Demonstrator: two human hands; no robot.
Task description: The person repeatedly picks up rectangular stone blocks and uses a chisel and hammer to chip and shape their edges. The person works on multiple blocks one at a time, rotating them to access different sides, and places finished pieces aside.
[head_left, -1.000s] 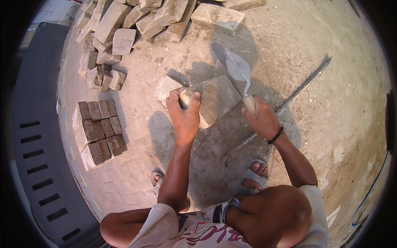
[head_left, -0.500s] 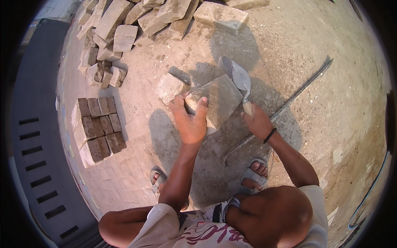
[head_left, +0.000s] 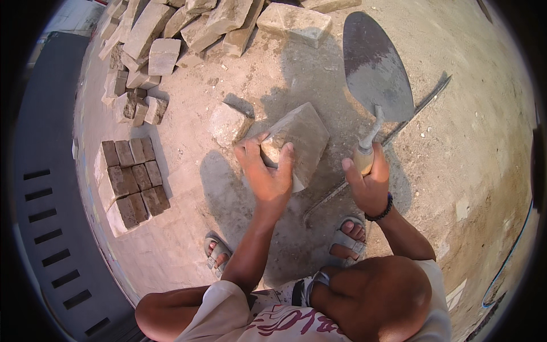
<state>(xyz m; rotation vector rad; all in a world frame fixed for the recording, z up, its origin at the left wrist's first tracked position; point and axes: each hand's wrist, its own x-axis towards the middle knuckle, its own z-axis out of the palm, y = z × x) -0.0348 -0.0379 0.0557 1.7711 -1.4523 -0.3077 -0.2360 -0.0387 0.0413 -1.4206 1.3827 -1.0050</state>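
My left hand (head_left: 266, 172) is closed round the near left end of a grey-brown brick (head_left: 305, 139), which is tilted, one corner pointing away from me. My right hand (head_left: 367, 185) grips the wooden handle of a masonry trowel (head_left: 379, 68). The trowel's broad grey blade is raised to the right of the brick and apart from it, darker toward its tip. Just left of the brick, a rough broken chunk of brick (head_left: 229, 122) lies on the ground.
A heap of loose bricks (head_left: 165, 54) lies at the far left. Below it stands a neat block of small stacked bricks (head_left: 134, 179). A thin metal rod (head_left: 419, 108) runs across the ground at the right. A dark slotted panel (head_left: 51, 199) edges the left; a blue hose (head_left: 507, 262) lies far right.
My right hand has lifted the trowel up and away from the brick, turning its blade broad side toward me. The left hand keeps its hold on the brick.
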